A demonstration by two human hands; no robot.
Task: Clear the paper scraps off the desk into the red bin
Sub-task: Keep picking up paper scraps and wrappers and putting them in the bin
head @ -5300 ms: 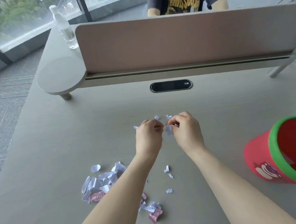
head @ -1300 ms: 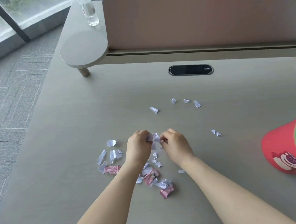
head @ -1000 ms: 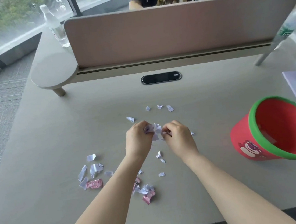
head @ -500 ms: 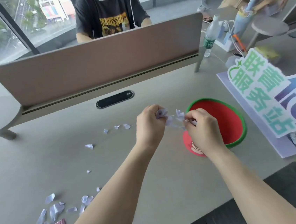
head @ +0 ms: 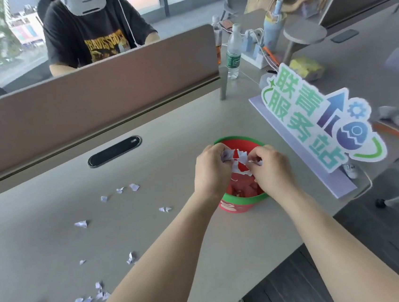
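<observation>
both hands pinch scraps over the red bin, left hand and right hand curled; more litter the tabletop's near-left corner; feather-light, limp, likely cling or flutter; pinch in bunches

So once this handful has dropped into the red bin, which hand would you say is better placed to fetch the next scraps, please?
Probably the left hand. The remaining scraps all lie on the desk to the left of the red bin, while the right hand sits on the far side.
</observation>
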